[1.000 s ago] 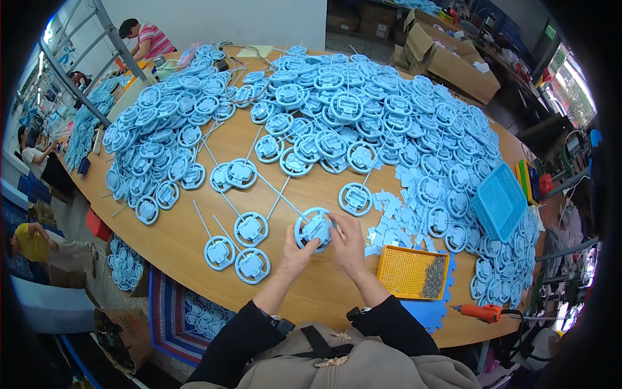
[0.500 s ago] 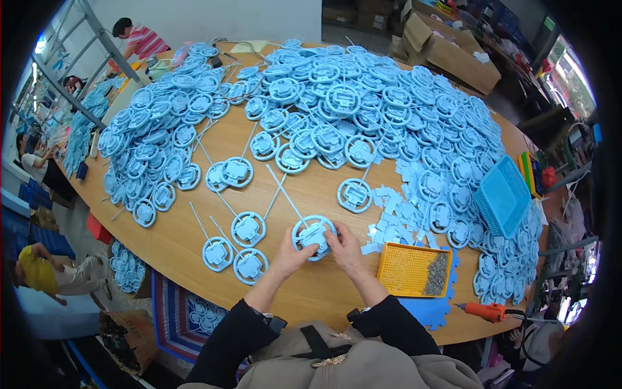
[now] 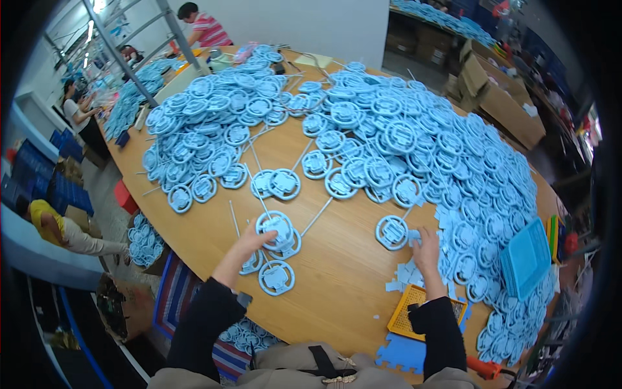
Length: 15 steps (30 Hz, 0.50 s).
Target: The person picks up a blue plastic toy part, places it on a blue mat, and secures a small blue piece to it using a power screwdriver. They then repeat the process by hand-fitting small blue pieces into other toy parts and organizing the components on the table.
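Note:
My left hand (image 3: 249, 244) is closed on the rim of a light-blue plastic wheel-shaped piece (image 3: 277, 222) with a thin rod. That piece is over other wheel pieces, one of which (image 3: 276, 277) lies just below it. Farther right, my right hand (image 3: 426, 251) pinches a small flat light-blue plate (image 3: 413, 235). Beside its fingertips lies another wheel piece (image 3: 392, 232). Loose small plates (image 3: 407, 275) are spread below that hand, and my right forearm partly covers a yellow basket (image 3: 396, 319) of small metal parts.
A large heap of wheel pieces (image 3: 402, 136) covers the table's far side. On the right stand a light-blue basket (image 3: 526, 258) and an orange power screwdriver (image 3: 484, 368). A blue foam mat (image 3: 402, 353) lies near the front edge. A person in a striped shirt (image 3: 208, 30) is beyond the table.
My right hand has left the wheel piece, moved right and taken hold of a small plate. My left hand has carried the wheel piece left, over the others. The view has also shifted.

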Motion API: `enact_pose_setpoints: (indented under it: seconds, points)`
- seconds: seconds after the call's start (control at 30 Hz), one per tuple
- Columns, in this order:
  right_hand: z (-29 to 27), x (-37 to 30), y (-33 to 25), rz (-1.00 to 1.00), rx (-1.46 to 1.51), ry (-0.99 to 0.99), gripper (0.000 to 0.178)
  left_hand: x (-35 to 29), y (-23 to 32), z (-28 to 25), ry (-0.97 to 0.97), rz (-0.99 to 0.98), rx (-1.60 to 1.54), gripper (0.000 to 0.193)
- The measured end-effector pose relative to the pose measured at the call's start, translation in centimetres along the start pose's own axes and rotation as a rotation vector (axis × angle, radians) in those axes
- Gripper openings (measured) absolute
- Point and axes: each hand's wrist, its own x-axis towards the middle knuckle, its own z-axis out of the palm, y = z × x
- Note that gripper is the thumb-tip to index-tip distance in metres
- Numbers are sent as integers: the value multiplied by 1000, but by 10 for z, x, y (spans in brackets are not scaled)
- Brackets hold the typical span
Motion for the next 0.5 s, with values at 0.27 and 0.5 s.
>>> enact_pose_setpoints:
  seconds: [0.27, 0.5]
  points:
    - [14, 22, 39, -84, -160, -231, 37, 52, 4, -31, 433, 137, 762, 59]
    - [13, 33, 44, 22, 109, -80, 31, 61, 13, 178, -155, 747, 967, 43]
